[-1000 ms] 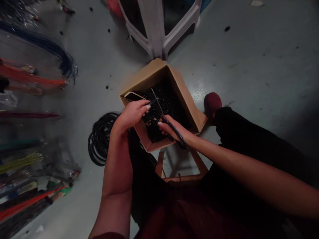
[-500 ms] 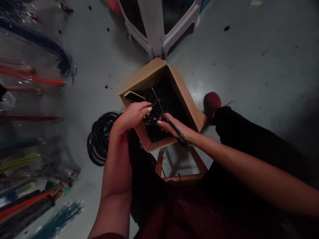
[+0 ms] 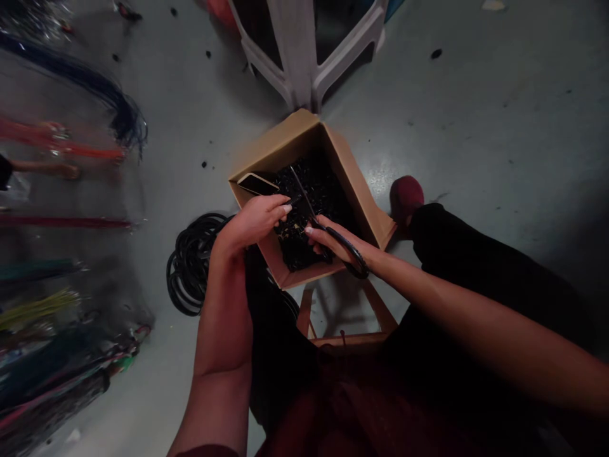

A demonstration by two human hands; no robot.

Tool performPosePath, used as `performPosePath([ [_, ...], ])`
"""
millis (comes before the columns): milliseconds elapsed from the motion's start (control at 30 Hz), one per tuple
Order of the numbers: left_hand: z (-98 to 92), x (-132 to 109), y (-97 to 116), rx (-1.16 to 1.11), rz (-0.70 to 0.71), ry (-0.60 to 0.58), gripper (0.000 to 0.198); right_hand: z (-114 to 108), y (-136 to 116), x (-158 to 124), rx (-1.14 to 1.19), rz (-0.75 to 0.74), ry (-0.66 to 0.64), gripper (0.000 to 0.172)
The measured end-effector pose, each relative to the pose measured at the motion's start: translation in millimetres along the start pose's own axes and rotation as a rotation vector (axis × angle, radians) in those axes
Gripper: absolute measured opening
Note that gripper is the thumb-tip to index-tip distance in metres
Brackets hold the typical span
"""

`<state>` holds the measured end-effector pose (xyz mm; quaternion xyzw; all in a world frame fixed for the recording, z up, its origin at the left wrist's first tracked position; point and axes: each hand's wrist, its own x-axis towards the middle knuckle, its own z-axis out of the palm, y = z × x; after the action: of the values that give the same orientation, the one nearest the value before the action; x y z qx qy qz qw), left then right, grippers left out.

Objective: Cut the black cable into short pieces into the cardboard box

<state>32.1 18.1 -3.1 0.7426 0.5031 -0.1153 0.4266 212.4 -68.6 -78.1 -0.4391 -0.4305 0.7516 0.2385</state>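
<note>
An open cardboard box (image 3: 354, 187) stands on the floor between my knees, filled with small black cut pieces (image 3: 323, 190). My left hand (image 3: 252, 219) pinches the end of a thin black cable (image 3: 294, 201) over the box. My right hand (image 3: 335, 244) grips black-handled scissors (image 3: 328, 231), whose blades point up and left toward the cable end held by my left hand. A phone (image 3: 257, 184) leans in the box's left corner.
A coil of black cable (image 3: 190, 263) lies on the grey floor left of the box. Bundles of coloured wires (image 3: 57, 152) line the left side. A white plastic stool (image 3: 307, 51) stands behind the box. A wooden stool frame (image 3: 342, 317) is under me.
My right hand and the scissor handles have shifted slightly to the right. My left hand keeps its pinch on the cable end. The view has barely moved.
</note>
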Motion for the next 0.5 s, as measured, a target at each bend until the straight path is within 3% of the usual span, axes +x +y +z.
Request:
performPosePath([
  [500, 4.6, 4.2, -0.6, 0.027, -0.044, -0.030, 0.033, 2.4, 3.7, -2.0, -0.089, 0.021, 0.055, 0.020],
])
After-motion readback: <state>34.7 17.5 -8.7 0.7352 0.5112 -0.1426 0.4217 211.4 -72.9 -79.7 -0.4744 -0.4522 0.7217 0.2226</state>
